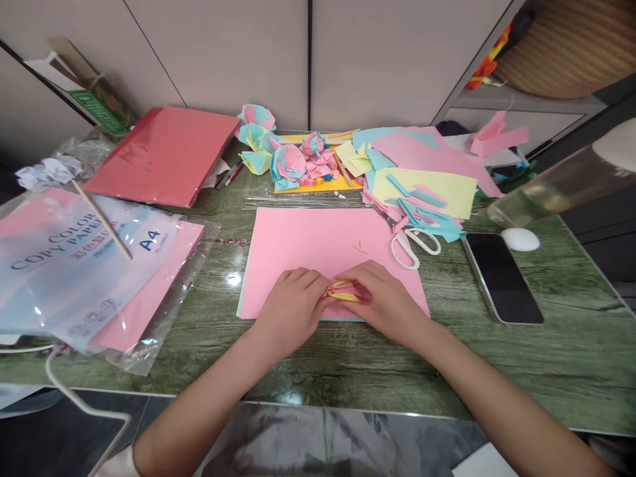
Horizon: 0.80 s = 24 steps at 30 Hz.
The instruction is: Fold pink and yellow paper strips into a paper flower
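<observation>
My left hand (291, 306) and my right hand (380, 298) meet over the near edge of a pink paper sheet (318, 245) lying flat on the green table (546, 358). Together they pinch a small folded piece of yellow and pink paper (344, 290). Both hands have their fingers curled closed on it. Part of the folded piece is hidden under my fingers.
White scissors (413, 245) lie at the pink sheet's right edge, a black phone (503, 275) further right. Paper scraps and paper flowers (298, 159) are piled behind. A bag of colour copy paper (74, 265) and a red paper stack (163, 156) lie left. A clear bottle (561, 182) stands right.
</observation>
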Tool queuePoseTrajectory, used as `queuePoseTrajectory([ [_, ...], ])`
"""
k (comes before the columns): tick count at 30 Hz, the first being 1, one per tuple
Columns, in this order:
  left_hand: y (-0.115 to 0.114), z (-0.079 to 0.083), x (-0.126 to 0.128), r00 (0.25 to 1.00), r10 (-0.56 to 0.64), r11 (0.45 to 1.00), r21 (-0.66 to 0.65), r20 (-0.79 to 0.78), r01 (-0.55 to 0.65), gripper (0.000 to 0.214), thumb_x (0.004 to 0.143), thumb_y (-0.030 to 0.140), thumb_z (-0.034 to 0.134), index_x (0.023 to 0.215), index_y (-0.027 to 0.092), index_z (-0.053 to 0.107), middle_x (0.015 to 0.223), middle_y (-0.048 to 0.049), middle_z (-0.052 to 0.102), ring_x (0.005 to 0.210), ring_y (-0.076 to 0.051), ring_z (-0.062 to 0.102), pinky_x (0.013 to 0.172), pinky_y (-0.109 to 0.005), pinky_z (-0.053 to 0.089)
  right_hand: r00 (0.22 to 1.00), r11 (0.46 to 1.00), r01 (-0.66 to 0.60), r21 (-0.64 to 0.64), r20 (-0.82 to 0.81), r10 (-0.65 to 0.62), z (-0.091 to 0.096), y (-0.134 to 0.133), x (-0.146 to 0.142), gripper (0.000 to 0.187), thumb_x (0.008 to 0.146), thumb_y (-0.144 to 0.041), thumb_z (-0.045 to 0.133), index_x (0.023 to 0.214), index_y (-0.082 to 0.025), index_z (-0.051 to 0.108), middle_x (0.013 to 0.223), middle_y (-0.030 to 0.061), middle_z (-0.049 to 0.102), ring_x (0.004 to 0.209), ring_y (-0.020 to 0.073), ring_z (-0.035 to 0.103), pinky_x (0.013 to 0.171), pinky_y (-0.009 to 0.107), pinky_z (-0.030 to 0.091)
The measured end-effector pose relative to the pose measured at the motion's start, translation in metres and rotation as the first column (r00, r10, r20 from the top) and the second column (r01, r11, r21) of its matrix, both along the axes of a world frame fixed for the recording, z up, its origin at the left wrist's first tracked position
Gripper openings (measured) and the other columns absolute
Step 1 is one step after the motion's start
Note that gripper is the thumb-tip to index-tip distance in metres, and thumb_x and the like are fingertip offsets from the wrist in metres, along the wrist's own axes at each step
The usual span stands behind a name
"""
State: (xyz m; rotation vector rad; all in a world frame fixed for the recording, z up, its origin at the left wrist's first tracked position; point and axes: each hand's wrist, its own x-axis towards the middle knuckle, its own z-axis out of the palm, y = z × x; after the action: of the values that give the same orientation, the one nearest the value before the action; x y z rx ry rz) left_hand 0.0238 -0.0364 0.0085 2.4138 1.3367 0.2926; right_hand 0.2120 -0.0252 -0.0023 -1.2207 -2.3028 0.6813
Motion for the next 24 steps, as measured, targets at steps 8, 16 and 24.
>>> queuePoseTrajectory([
  [8,0.0006,-0.0021,0.0005,0.999,0.051,0.996,0.067,0.001,-0.051,0.017,0.087,0.024,0.040,0.094,0.020,0.056,0.090,-0.0033,0.061,0.086,-0.020,0.051,0.077,-0.035,0.039,0.997,0.996,0.078,-0.047,-0.015,-0.079,0.0003,0.0004,0.0036,0.024,0.077,-0.034,0.060,0.097,-0.020,0.059,0.091,0.0032,0.064,0.082,0.0161,0.058,0.073,0.030,0.047],
  [16,-0.0017,-0.0047,0.0053,0.998,0.070,0.990,0.121,0.006,-0.070,0.018,0.087,0.019,0.040,0.094,0.018,0.056,0.094,-0.0038,0.061,0.094,-0.021,0.049,0.084,-0.039,0.036,0.995,0.995,0.098,0.004,-0.030,-0.098,-0.0031,-0.0012,-0.0007,0.013,0.080,-0.030,0.057,0.088,-0.021,0.061,0.083,0.0016,0.066,0.077,0.0153,0.058,0.068,0.029,0.044],
  [24,-0.0024,-0.0080,0.0057,0.999,0.049,0.982,0.182,0.018,-0.051,0.017,0.082,0.011,0.045,0.091,0.018,0.056,0.093,-0.0034,0.063,0.098,-0.020,0.050,0.092,-0.040,0.033,0.992,0.995,0.097,-0.022,-0.074,-0.098,-0.0031,-0.0029,-0.0036,0.008,0.080,-0.027,0.057,0.084,-0.021,0.061,0.079,0.0012,0.065,0.074,0.0152,0.056,0.066,0.028,0.043],
])
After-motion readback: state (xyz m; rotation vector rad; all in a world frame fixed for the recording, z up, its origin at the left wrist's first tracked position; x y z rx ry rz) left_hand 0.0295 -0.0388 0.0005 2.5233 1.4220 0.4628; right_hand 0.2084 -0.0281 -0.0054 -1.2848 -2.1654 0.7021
